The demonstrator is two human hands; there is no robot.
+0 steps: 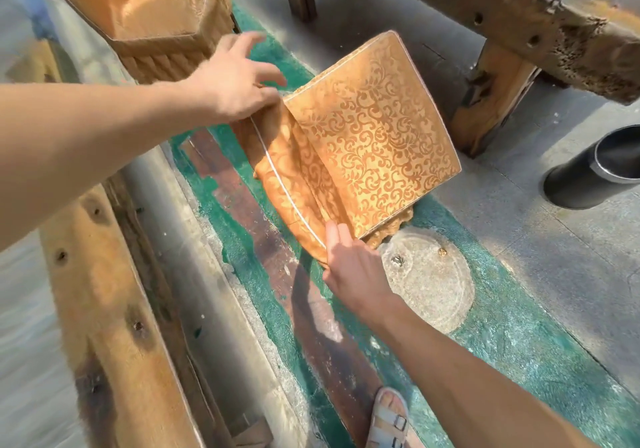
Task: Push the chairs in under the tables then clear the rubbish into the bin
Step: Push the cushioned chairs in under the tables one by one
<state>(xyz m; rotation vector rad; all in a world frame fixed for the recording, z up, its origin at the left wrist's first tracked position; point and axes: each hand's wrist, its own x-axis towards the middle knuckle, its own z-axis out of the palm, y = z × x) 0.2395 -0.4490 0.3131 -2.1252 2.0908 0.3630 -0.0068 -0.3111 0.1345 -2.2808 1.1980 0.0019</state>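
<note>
Concrete floor [540,274] with a green painted strip runs under everything, lit by hard sun. Nearest, a sandalled foot [388,420] stands on the strip, behind the chair [374,136].

The right hand [349,267] lies on the near end of the chair's back, its fingers [334,236] straight along the top edge. It holds nothing, which suits a shove rather than a lift. The gold-patterned seat points away towards the table [519,15], so a push from the back should slide it under. It stands clear of the table for now, its far corner close to the table leg [495,101].

The left hand [235,80] sits at the far end of the back. Its heel rests on the corner and its fingers are spread loose, not curled round anything. One hand at each end probably keeps the chair from swinging.

Beyond, a second chair [166,25] in the same cloth waits by a wooden beam [114,309]. The black bin [595,170] stands at the right edge.
</note>
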